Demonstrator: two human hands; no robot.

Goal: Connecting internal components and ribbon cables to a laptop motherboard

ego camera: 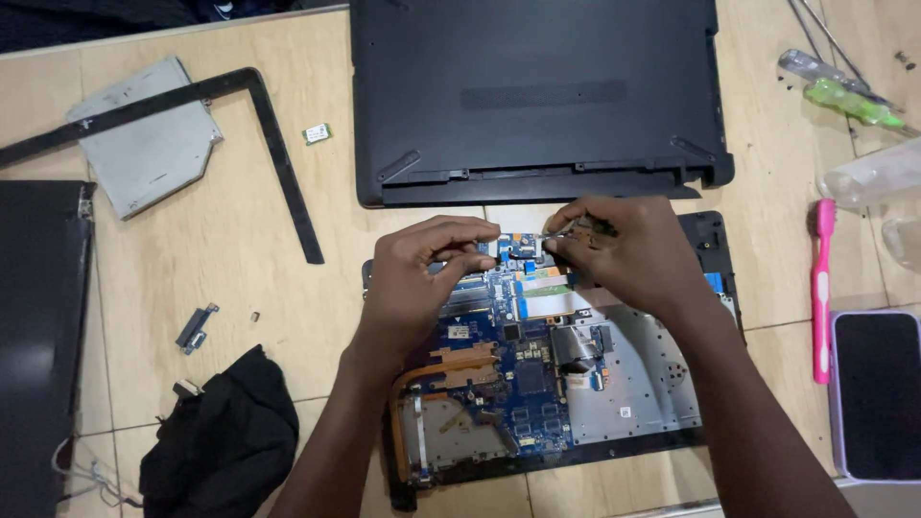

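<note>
On the wooden table: an opened laptop base (614,403) lies in front of the person, its blue motherboard (523,369) uncovered.
Left hand: the left hand (422,278) rests on the upper left part of the board, fingers curled down; if it pinches something, I cannot tell.
Right hand: the right hand (624,249) is at the upper edge of the board, fingertips pressed together on a small metal piece (554,230).
Flat cables: white ribbon cables (552,302) run across the board just under both hands.
Copper pipe: a copper heat pipe (451,369) bends near the left wrist.
Behind: the black bottom cover (537,96) lies just above the hands.
Left side: a silver optical drive (144,144), a black bezel frame (278,144) and a black cloth (225,432).
Right side: a pink toothbrush (822,288), a green-handled screwdriver (844,91) and a phone (878,393).
</note>
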